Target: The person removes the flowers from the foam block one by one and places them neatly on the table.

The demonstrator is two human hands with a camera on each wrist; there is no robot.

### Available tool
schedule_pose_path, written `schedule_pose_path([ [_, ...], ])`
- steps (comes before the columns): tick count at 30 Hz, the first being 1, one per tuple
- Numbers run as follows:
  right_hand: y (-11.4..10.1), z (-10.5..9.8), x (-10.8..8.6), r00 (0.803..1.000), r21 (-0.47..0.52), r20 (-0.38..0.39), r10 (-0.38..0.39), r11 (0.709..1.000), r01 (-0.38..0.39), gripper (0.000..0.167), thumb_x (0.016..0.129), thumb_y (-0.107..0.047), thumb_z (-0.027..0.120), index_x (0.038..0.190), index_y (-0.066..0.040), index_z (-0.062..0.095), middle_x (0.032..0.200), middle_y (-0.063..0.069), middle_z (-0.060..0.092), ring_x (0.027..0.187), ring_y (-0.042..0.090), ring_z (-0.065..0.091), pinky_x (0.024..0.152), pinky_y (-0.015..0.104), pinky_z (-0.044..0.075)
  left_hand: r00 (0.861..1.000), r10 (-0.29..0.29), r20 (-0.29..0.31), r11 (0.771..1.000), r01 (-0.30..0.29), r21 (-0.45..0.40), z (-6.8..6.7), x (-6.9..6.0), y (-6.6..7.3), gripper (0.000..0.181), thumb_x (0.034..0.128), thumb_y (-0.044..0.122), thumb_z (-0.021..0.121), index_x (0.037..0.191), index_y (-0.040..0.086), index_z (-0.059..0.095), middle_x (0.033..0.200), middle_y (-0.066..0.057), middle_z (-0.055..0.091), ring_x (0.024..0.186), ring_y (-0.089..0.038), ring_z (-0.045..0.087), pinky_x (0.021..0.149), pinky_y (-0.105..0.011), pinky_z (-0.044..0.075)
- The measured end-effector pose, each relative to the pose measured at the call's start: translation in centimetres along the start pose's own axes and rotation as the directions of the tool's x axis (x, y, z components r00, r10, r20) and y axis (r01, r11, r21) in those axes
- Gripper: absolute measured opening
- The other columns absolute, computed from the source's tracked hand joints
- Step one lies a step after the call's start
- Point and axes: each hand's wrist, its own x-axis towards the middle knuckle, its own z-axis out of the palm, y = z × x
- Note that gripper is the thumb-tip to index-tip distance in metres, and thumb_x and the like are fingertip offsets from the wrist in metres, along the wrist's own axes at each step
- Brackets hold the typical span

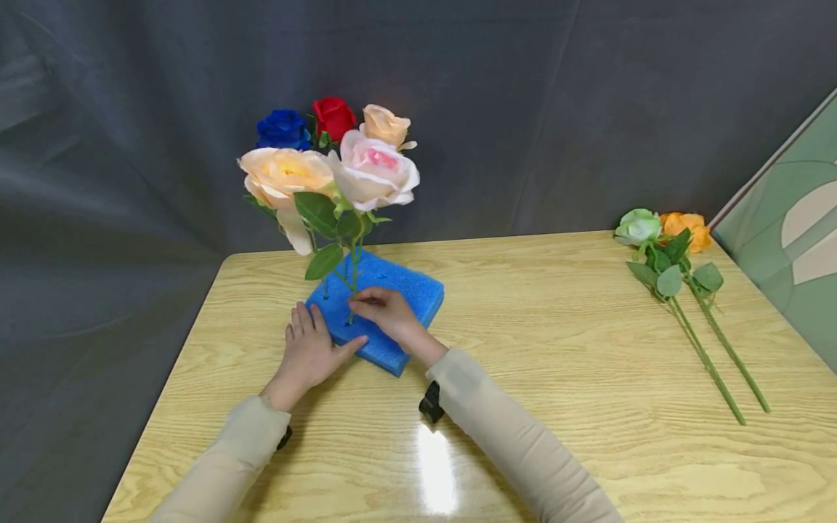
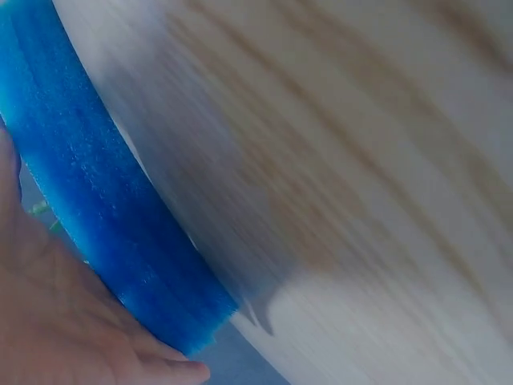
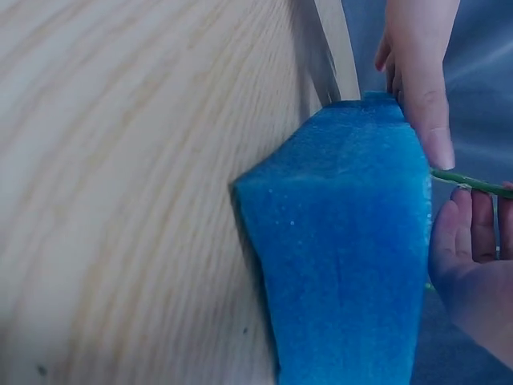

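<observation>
In the head view, a blue foam block (image 1: 418, 287) lies on the table with artificial roses standing in it. My right hand (image 1: 391, 317) pinches the green stem of the pink-and-white rose (image 1: 375, 171) low down, just above the foam. Its fingers and that stem (image 3: 473, 181) also show in the right wrist view. My left hand (image 1: 310, 353) rests against the block's near left side, fingers straight and spread, thumb along the top edge. In the left wrist view, the left hand (image 2: 64, 321) touches the blue foam (image 2: 104, 184).
Behind the held rose stand a large peach rose (image 1: 288, 174), a blue rose (image 1: 283, 131), a red rose (image 1: 334, 118) and a smaller peach rose (image 1: 386, 125). A pale green rose (image 1: 638, 226) and an orange rose (image 1: 686, 229) lie at the table's right.
</observation>
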Motion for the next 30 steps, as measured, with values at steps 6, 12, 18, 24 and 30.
schedule_pose_path([
  [6,0.08,-0.12,-0.12,0.999,0.020,-0.040,-0.014,1.000,0.015,0.026,0.094,-0.022,0.062,0.111,-0.004,0.067,0.113,0.014,0.067,0.102,0.021,0.064,0.089,0.031,0.053,1.000,-0.017,-0.002,1.000,0.017,0.013,0.14,-0.05,0.26,0.113,0.0871,0.070,0.046,0.147,-0.016,0.002,0.151,-0.042,-0.006,0.143,-0.054,-0.004,0.114,-0.067,0.011],
  [12,0.12,-0.22,-0.15,0.996,0.068,-0.082,-0.037,0.997,0.042,0.024,0.092,-0.018,0.064,0.111,-0.003,0.068,0.117,0.013,0.067,0.104,0.021,0.064,0.090,0.030,0.053,1.000,-0.019,0.002,1.000,0.019,0.016,0.29,-0.02,0.16,0.113,0.0867,0.071,0.044,0.149,-0.012,-0.001,0.156,-0.034,-0.007,0.146,-0.048,-0.005,0.115,-0.066,0.006],
  [18,0.07,-0.39,-0.11,0.991,0.086,-0.124,-0.057,0.994,0.068,0.022,0.090,-0.014,0.066,0.108,-0.001,0.069,0.113,0.016,0.068,0.093,0.013,0.064,0.083,0.027,0.053,1.000,-0.015,0.026,1.000,0.015,0.007,0.09,0.11,0.23,0.112,0.0873,0.071,0.044,0.149,-0.010,-0.004,0.156,-0.032,-0.008,0.146,-0.047,-0.005,0.115,-0.067,0.007],
  [24,0.20,-0.55,0.02,0.986,0.072,-0.145,-0.079,0.993,0.090,0.020,0.088,-0.012,0.068,0.104,0.000,0.070,0.107,0.016,0.070,0.083,0.003,0.062,0.077,0.022,0.052,0.998,-0.028,0.063,1.000,0.028,0.008,-0.22,0.18,0.38,0.113,0.0872,0.072,0.042,0.149,-0.010,-0.005,0.156,-0.032,-0.011,0.146,-0.047,-0.007,0.114,-0.067,0.007],
  [30,0.32,-0.69,0.13,0.984,0.051,-0.147,-0.100,0.993,0.108,0.016,0.087,-0.011,0.069,0.099,0.000,0.070,0.106,0.015,0.071,0.080,0.002,0.061,0.074,0.019,0.050,0.995,-0.037,0.089,0.999,0.036,0.007,-0.37,0.23,0.43,0.113,0.0873,0.073,0.041,0.148,-0.010,-0.007,0.156,-0.032,-0.012,0.146,-0.047,-0.009,0.114,-0.067,0.007],
])
